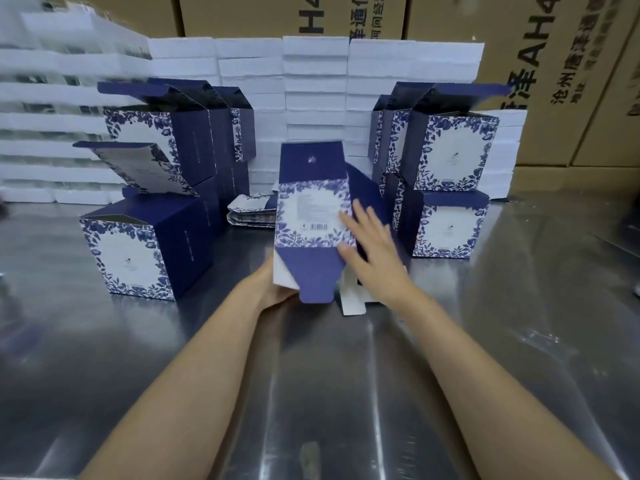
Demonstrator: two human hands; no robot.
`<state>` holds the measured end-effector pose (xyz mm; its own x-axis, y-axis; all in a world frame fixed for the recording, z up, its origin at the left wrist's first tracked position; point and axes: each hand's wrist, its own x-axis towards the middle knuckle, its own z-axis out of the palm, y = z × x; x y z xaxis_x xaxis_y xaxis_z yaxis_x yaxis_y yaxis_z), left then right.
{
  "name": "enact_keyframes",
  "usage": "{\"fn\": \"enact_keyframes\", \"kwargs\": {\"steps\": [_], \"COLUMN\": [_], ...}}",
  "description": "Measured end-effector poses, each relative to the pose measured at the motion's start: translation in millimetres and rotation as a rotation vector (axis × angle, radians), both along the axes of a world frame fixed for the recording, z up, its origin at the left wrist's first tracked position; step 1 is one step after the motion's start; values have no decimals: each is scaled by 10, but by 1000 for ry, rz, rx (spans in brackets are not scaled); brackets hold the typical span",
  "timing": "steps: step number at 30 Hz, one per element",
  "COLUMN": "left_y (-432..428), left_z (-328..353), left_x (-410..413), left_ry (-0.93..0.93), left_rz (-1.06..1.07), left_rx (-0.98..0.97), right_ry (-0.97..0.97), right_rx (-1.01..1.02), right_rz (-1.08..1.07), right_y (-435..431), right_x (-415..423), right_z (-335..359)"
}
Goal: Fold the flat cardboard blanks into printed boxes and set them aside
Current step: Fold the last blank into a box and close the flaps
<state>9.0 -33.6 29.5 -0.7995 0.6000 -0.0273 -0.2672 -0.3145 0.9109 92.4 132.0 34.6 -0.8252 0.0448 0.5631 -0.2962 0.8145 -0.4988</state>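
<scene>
I see both hands in the middle of a shiny metal table point(346, 393), and between them stands one cardboard blank point(313, 216), upright and a little tilted, not yet a closed box. Its front shows a white panel with small text and a barcode inside a blue flower border, and a plain dark blue flap hangs at its lower end. My left hand point(273, 285) is under the bottom left corner of the blank and grips it there; most of its fingers are hidden behind the cardboard, so I cannot tell exactly how they lie. My right hand point(372, 251) is spread, with straight fingers, and lies flat against the right side of the blank, the thumb touching the lower edge of the flowered panel. Behind the blank, near the middle, a low pile of flat blanks point(251, 213) lies on the table. On the left stand finished boxes point(138, 251) in two levels, with top flaps open, and on the right stands another group of boxes point(448, 188), also stacked in two levels. Behind all this a wall of white stacked packs point(315, 81) runs across the table, and further back are big brown cartons point(450, 19) with black printed characters.
</scene>
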Motion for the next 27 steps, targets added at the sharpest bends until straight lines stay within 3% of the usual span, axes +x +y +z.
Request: {"fn": "enact_keyframes", "kwargs": {"steps": [2,5,6,8,10,12,14,15,18,21,24,27], "left_y": [-77,-228,-292,-345,-236,-4,226,293,289,93,-29,-48], "left_z": [4,-27,-29,-60,-63,-99,-196,-222,-217,-195,-193,-215], "left_x": [-20,-241,-315,-360,-249,-54,72,78,16,-140,-174,-140], "left_ry": [-1,-74,5,339,670,936,1106,1139,1139,921,788,760], "left_rz": [40,586,734,897,808,453,94,14,-25,44,132,315], "left_rx": [-97,-162,-220,-504,-652,-712,-945,-1091,-1409,-1577,-1630,-1520], "right_ry": [-173,-455,-527,-570,-519,-442,-423,-460,-671,-754,-741,-573], "right_rx": [64,251,328,429,498,510,496,480,420,402,357,189], "right_rz": [2,-70,-99,-136,-155,-174,-209,-228,-309,-360,-409,-565], "right_y": [23,75,72,29,-49,-115,-141,-139,-62,55,76,92], "right_x": [-21,-58,-74,-119,-166,-203,-226,-237,-249,-227,-185,-137], "right_z": [-149,-286,-300,-292,-253,-211,-234,-261,-298,-264,-272,-271]}}
